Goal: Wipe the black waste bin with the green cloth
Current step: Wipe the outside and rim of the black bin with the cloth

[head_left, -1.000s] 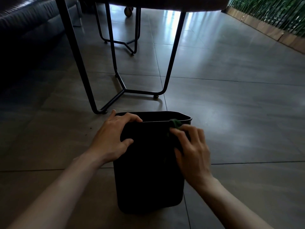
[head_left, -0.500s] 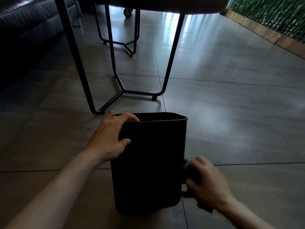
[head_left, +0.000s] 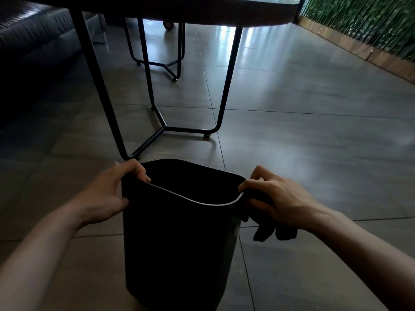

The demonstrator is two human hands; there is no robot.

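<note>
The black waste bin point(head_left: 179, 243) stands upright on the tiled floor in front of me, its open mouth toward the camera. My left hand point(head_left: 110, 194) grips the bin's left rim, fingers curled over the edge. My right hand point(head_left: 280, 198) is at the right rim, closed around the cloth point(head_left: 276, 232), which looks dark in this light and hangs below my palm against the bin's right side. The inside of the bin is too dark to see.
A table with thin black metal legs point(head_left: 157, 122) stands just beyond the bin. A dark sofa point(head_left: 33, 37) fills the far left. A green plant wall with a wooden base point(head_left: 359, 41) runs along the right. Grey floor tiles point(head_left: 314, 142) spread to the right.
My right hand with the cloth went down the bin's right side, then came back up to the right rim. The bin has turned so its mouth shows more. My left hand stays on the left rim.
</note>
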